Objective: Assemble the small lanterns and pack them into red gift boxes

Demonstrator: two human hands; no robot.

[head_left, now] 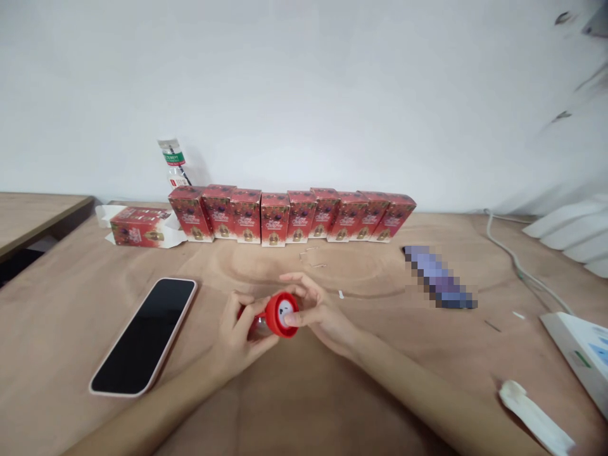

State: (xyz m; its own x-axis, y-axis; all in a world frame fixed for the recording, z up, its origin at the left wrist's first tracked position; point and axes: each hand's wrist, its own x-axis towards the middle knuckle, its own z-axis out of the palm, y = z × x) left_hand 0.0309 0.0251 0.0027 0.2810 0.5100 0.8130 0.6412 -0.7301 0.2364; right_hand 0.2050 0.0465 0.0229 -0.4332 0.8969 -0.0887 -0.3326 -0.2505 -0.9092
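Observation:
Near the front middle of the table, my left hand point(240, 332) is wrapped around the clear body of a small ornament with a red round base point(270, 315). The base faces me and a white disc with small dark marks is set inside its red rim. My right hand point(318, 313) rests its thumb on that disc, while its other fingers reach behind the rim, the index finger stretched out. Most of the clear body is hidden by my left fingers.
Several red printed boxes point(274, 218) stand in a row by the wall, a bottle point(173, 158) behind. One opened box point(137, 227) lies left. A phone point(145, 339) lies left, a blurred-out device point(439, 278) right. A cable point(508, 247), white box point(579, 354) and whitish strip point(536, 418) are farther right.

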